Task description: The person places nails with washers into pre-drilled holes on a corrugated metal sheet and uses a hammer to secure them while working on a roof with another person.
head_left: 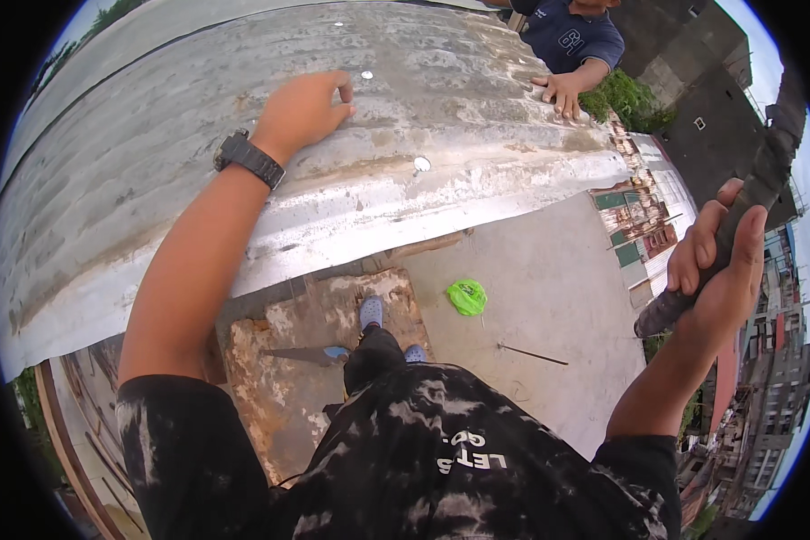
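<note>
My left hand [301, 112], with a dark watch [247, 162] on its wrist, is over the grey corrugated metal roofing [198, 117]. Its thumb and forefinger are bent and apart, and nothing shows between them. Just beyond the fingertips is a round pale nail head [366, 75]; a larger one [422, 164] sits nearer the sheet's edge. Raised at the right, my right hand [715, 256] is closed round a dark tape-wrapped tool handle [738, 236]. The tool's upper end reaches the picture's dark rim, so its kind is unclear.
Across the roofing, another person's hand [562, 90] rests on its edge. My feet stand on a worn board [270, 387] beside a handsaw [301, 355]. A bright green plastic bag [466, 297] and a thin rod [533, 355] lie on the concrete below. Buildings [774, 387] stand at right.
</note>
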A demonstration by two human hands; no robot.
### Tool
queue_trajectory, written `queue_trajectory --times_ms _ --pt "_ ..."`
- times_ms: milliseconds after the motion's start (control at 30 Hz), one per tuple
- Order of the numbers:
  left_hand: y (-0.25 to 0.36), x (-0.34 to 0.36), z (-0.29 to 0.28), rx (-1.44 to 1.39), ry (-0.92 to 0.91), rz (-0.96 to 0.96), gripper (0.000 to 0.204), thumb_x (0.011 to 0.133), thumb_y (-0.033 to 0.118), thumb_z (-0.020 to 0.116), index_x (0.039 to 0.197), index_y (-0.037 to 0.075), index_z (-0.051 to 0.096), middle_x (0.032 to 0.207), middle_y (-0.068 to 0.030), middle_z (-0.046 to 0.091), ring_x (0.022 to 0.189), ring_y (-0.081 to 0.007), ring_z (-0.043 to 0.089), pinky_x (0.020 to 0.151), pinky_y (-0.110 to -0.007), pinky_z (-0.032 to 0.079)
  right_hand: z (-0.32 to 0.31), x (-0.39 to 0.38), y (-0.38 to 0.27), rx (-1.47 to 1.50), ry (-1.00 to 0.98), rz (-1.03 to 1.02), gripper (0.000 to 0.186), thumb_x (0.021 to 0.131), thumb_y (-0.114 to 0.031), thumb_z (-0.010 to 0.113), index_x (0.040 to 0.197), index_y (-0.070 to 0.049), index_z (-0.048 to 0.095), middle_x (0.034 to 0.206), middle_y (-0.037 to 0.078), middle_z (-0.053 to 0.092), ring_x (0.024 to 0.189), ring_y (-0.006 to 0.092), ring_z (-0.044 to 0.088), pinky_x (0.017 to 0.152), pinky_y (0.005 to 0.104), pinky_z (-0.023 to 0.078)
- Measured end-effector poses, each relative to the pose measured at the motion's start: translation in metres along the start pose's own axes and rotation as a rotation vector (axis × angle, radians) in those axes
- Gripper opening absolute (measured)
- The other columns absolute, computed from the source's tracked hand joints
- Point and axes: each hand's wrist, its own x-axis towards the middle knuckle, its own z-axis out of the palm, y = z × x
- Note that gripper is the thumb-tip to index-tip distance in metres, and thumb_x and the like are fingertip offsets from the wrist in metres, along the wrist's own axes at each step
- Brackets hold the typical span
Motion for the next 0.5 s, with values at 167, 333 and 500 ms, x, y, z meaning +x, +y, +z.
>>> queue_trajectory --times_ms 167,333,500 --pt "-0.003 0.001 0.003 0.024 0.014 0.011 0.022 0.089 0.032 0.079 0.100 0.014 0.069 0.073 -0.0088 0.065 0.074 -0.0299 0.065 0.067 -0.046 0.048 0.027 -0.019 0.037 0.092 0.052 -0.234 0.043 0.111 -0.046 0.056 0.122 -0.005 0.050 0.065 0.001 0.050 0.046 0.0116 0.046 0.047 0.0298 0.044" --pt "-0.012 0.003 -0.004 0.042 0.043 0.008 0.022 0.090 0.032 0.078 0.099 0.013 0.070 0.079 -0.0109 0.067 0.078 -0.0324 0.066 0.069 -0.047 0.050 0.017 -0.049 0.089 -0.736 -0.571 0.354 0.035 0.105 -0.035 0.067 0.112 -0.003 0.055 0.068 0.009 0.060 0.062 0.0221 0.063 0.057 0.0388 0.045" --pt "-0.009 -0.001 0.003 -0.021 0.012 0.075 0.023 0.090 0.033 0.078 0.098 0.013 0.069 0.079 -0.0108 0.066 0.077 -0.0324 0.066 0.069 -0.046 0.050 -0.001 -0.018 -0.001 -0.146 -0.059 0.066 0.045 0.115 -0.040 0.048 0.124 0.003 0.055 0.067 -0.001 0.046 0.043 0.0024 0.038 0.040 0.0195 0.032"
